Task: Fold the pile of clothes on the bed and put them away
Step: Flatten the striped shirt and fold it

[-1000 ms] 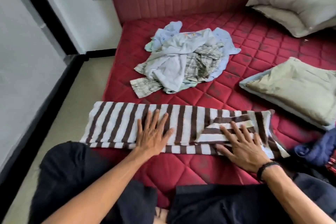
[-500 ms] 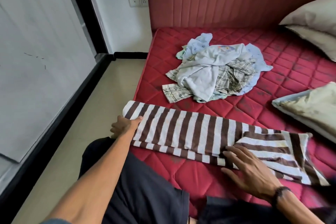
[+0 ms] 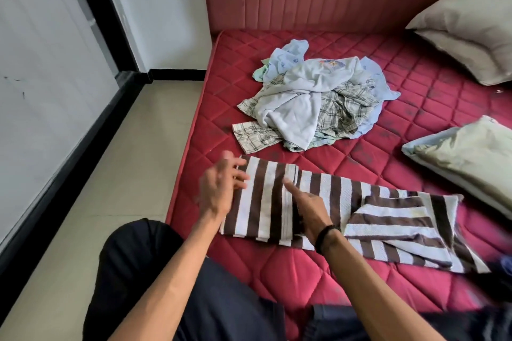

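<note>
Right hand point(image 3: 306, 209) pressing flat on the folded striped towel point(image 3: 335, 210), left hand point(image 3: 219, 188) hovering loose-fingered beside it

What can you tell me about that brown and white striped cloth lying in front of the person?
The striped cloth looks like terry towelling, with broad brown and white bands. It lies flat as a long strip near the edge of the red mattress. Its left end is folded over onto itself, making a doubled panel; its right end is folded too, with stripes there running crosswise. The right hand rests on the fold's edge, forefinger extended. The left hand, blurred, is at the left end.
</note>
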Tool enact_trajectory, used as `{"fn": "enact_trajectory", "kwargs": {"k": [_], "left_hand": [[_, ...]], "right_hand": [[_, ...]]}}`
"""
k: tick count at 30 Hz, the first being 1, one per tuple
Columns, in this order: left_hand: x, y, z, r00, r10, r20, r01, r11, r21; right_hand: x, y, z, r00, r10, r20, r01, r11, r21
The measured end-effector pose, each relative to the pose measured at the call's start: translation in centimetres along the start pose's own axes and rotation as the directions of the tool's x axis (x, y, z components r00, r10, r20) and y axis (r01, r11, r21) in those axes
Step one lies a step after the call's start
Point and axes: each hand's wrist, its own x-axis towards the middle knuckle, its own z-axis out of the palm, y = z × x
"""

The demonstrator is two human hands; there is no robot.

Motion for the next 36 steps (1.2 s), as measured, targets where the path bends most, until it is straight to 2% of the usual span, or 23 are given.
{"fn": "enact_trajectory", "kwargs": {"k": [2,5,7,9,11,13,16,19,20,22,24,25,26,28,29,31,33,36], "left_hand": [[1.8,-1.6,-1.0,0.973,-0.120,-0.197,0.120,0.993,-0.011],[1.9,-2.8,-1.2,0.969,-0.069,-0.236,0.095,0.990,0.100],[1.2,-2.3,-0.4,0.984,0.066,-0.163,-0.025,0.970,0.242],[0.3,-1.5,0.4,0.967,0.251,-0.033,-0.221,0.900,0.376],[-0.4,-1.3,1.2,0.901,0.419,0.113,-0.423,0.790,0.444],[-1.1,-1.3,2.6,0.838,0.482,0.254,-0.542,0.685,0.487],[-2.1,-1.9,6.1,0.804,0.438,0.403,-0.595,0.569,0.568],[-3.2,-3.0,10.6,0.808,0.307,0.502,-0.585,0.513,0.628],[-3.5,-3.6,12.1,0.806,0.256,0.534,-0.584,0.489,0.648],[-4.4,-5.1,14.5,0.807,0.168,0.566,-0.576,0.431,0.694],[-4.8,-6.3,15.6,0.835,0.140,0.532,-0.541,0.385,0.748],[-5.0,-6.4,16.1,0.850,0.145,0.506,-0.519,0.384,0.763],[-5.0,-6.6,16.3,0.861,0.154,0.484,-0.503,0.388,0.772],[-4.8,-6.4,16.6,0.869,0.158,0.470,-0.491,0.402,0.773],[-4.8,-6.4,16.5,0.871,0.163,0.464,-0.488,0.402,0.775],[-4.7,-6.3,16.6,0.871,0.155,0.467,-0.488,0.384,0.784],[-4.8,-6.3,16.4,0.870,0.135,0.474,-0.488,0.365,0.792],[-4.8,-5.6,16.1,0.867,0.086,0.491,-0.486,0.366,0.794]], "right_hand": [[0.1,-0.1,0.4,0.997,-0.063,-0.037,0.059,0.994,-0.096],[-0.4,-0.2,0.7,0.973,-0.227,-0.050,0.216,0.962,-0.168],[-0.7,0.0,-0.4,0.942,-0.323,-0.090,0.295,0.927,-0.233],[-0.5,0.5,-2.3,0.917,-0.365,-0.160,0.306,0.902,-0.303],[-0.4,1.1,-4.3,0.898,-0.383,-0.215,0.278,0.875,-0.397],[-0.3,1.7,-5.2,0.894,-0.379,-0.240,0.225,0.843,-0.489],[0.3,1.8,-5.3,0.909,-0.354,-0.218,0.197,0.829,-0.524],[-0.5,0.7,-6.2,0.902,-0.377,-0.210,0.256,0.859,-0.443],[-1.0,0.3,-7.2,0.870,-0.439,-0.226,0.314,0.846,-0.431],[-2.2,-0.4,-10.4,0.747,-0.607,-0.270,0.415,0.744,-0.523],[-2.6,-0.3,-14.9,0.657,-0.691,-0.302,0.383,0.651,-0.655],[-2.6,-0.1,-17.7,0.658,-0.674,-0.337,0.288,0.638,-0.714],[-2.4,0.1,-20.3,0.689,-0.610,-0.391,0.133,0.637,-0.759],[-2.3,0.9,-25.0,0.756,-0.329,-0.566,-0.249,0.656,-0.713],[-2.6,1.3,-26.5,0.762,-0.181,-0.621,-0.372,0.662,-0.650],[-2.9,2.0,-28.3,0.781,-0.057,-0.622,-0.442,0.653,-0.615],[-2.7,2.6,-28.7,0.797,-0.033,-0.602,-0.433,0.664,-0.610],[-2.8,2.1,-28.4,0.789,-0.003,-0.615,-0.373,0.793,-0.482]]}}
